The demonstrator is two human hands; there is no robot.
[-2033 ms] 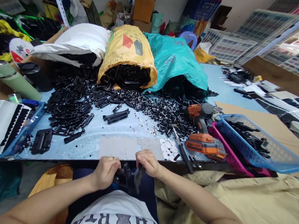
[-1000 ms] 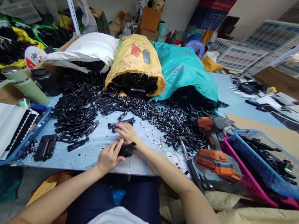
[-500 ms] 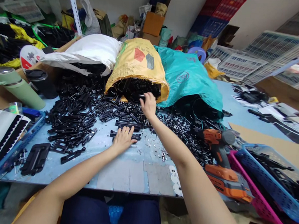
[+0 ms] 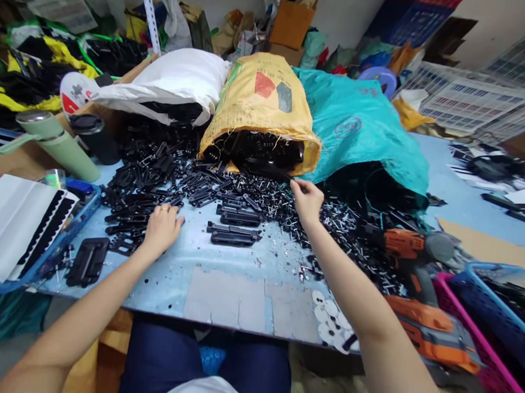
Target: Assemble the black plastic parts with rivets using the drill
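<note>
My left hand [image 4: 161,229] rests at the right side of a pile of flat black plastic link arms [image 4: 134,204], its fingers over the parts and its thumb held apart. By the mouth of a yellow woven sack [image 4: 267,111], my right hand [image 4: 307,200] pinches the end of what looks like a long black plastic part [image 4: 275,169]. Several black springs or ribbed pieces show inside that sack. Between my hands, two pairs of long black assemblies [image 4: 236,236] lie side by side on the blue table [image 4: 161,285]. Small screws [image 4: 340,230] are heaped right of them.
A white sack [image 4: 181,72] and a teal sack [image 4: 367,126] flank the yellow one. An orange cordless drill [image 4: 415,310] lies at right, beside pink and blue baskets [image 4: 498,308]. Green and black tumblers [image 4: 63,145] stand at left. White discs [image 4: 330,320] lie at the front edge.
My left hand has left the black assemblies and moved left to the link-arm pile. My right hand has drawn back from the sack mouth, slightly right. The view has shifted.
</note>
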